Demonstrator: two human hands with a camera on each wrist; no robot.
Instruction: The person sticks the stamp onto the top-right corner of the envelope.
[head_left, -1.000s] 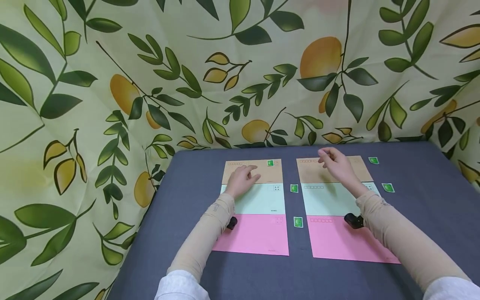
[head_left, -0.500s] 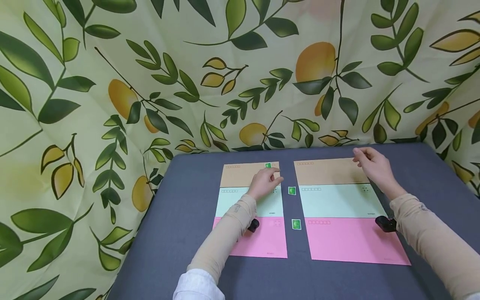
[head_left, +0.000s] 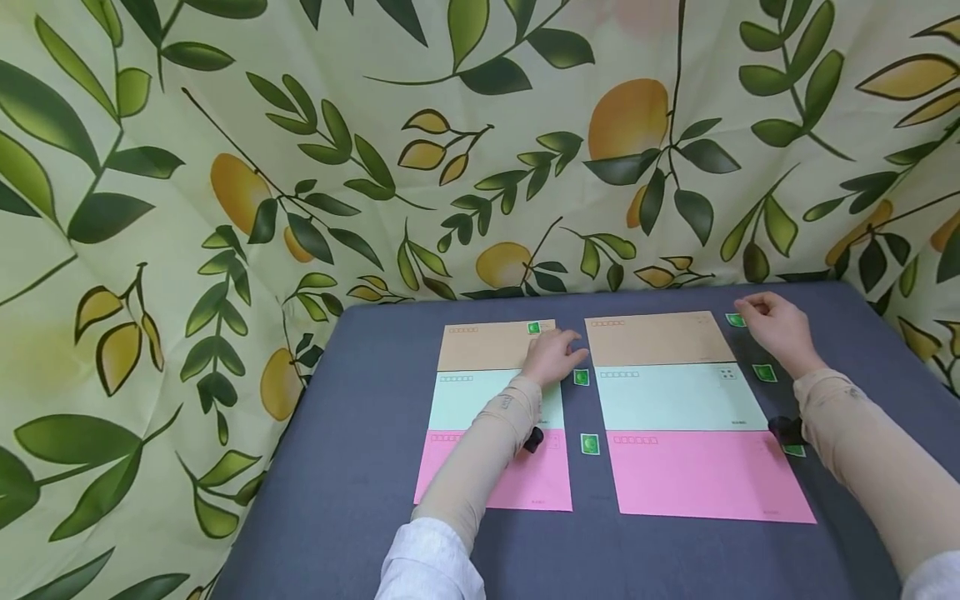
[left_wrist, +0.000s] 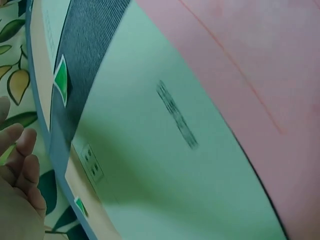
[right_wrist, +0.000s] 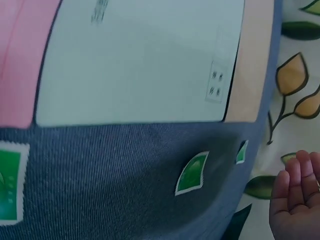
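Note:
My left hand [head_left: 553, 357] hovers over the right edge of the left mint-green envelope [head_left: 457, 400], fingers loosely bent toward a green stamp [head_left: 581, 377] on the cloth. In the left wrist view, that hand [left_wrist: 20, 185] holds nothing. One stamp [head_left: 534, 327] sits on the left tan envelope [head_left: 480, 348]. My right hand [head_left: 780, 329] is past the right tan envelope [head_left: 652, 340], fingertips at the top right stamp [head_left: 736, 320]. The right wrist view shows this hand [right_wrist: 300, 200] with extended fingers, nothing in them. Below it lies another stamp [head_left: 765, 372].
Pink envelopes [head_left: 697, 479] form the nearest row on the dark blue cloth [head_left: 330, 467]. A stamp [head_left: 590, 444] lies between the two stacks, another [head_left: 793, 451] is partly covered by the right wrist camera [head_left: 786, 431]. A leaf-patterned curtain [head_left: 420, 200] stands behind.
Both hands have moved right: the left from over the left part of its tan envelope to the stack's right edge, the right from over its tan envelope to the stamp beside it.

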